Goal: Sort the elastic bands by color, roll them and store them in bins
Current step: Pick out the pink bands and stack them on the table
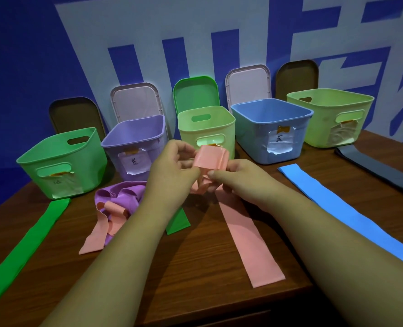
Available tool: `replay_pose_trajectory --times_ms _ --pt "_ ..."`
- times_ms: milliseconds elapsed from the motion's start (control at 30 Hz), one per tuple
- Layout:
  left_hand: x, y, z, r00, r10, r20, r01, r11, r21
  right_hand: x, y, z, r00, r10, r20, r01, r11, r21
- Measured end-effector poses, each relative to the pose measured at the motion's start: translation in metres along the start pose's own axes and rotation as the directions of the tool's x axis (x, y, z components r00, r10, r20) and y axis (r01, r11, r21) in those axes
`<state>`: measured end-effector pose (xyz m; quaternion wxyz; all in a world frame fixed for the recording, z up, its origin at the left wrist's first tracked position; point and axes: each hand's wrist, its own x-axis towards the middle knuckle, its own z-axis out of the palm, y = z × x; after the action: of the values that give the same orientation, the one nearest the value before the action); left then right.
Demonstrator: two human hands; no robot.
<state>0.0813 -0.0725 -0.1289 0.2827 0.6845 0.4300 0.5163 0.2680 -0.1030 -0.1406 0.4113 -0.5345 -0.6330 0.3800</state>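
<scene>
My left hand (pixel 172 166) and my right hand (pixel 238 178) both pinch the curled upper end of a pink elastic band (pixel 250 241) in front of the light green bin (pixel 207 128). The rest of that band trails flat toward me on the table. A second pink band (pixel 101 232) lies tangled with a purple band (pixel 124 194) at the left. A long green band (pixel 23 251) runs along the left side, and a short green piece (pixel 178 223) shows under my left wrist. A blue band (pixel 351 208) and a dark grey band (pixel 380 171) lie on the right.
Five open bins stand in a row at the back: a green bin (pixel 61 161), a purple bin (pixel 134 145), the light green one, a blue bin (pixel 271 128) and a larger light green bin (pixel 330 114). Their lids lean on the blue and white wall. The wooden table's front edge (pixel 219 310) is near me.
</scene>
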Motion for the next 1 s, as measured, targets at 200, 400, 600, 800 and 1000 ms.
replay_pose_trajectory --times_ms 200,400,600,800,1000 --pt "0.001 0.004 -0.012 0.976 0.208 -0.061 -0.170 0.910 0.378 0.002 0.000 0.000 0.988 0.013 -0.152 -0.024 0.997 -0.071" --pt "-0.004 0.011 -0.008 0.994 0.068 -0.081 -0.064 0.997 0.042 0.005 0.004 -0.001 0.966 -0.109 -0.235 0.060 0.977 -0.206" --pt "-0.007 0.015 0.000 0.995 -0.062 -0.073 0.054 0.993 -0.108 0.007 0.006 0.003 0.956 -0.171 -0.237 0.131 0.976 -0.172" --pt "-0.006 0.027 -0.025 0.983 0.181 0.029 -0.176 0.890 0.420 0.010 0.006 -0.005 0.920 -0.155 -0.361 0.058 0.962 -0.265" --pt "-0.001 0.074 -0.054 0.949 0.056 0.310 -0.314 0.108 0.943 0.012 0.002 -0.016 0.876 -0.172 -0.452 0.025 0.950 -0.312"
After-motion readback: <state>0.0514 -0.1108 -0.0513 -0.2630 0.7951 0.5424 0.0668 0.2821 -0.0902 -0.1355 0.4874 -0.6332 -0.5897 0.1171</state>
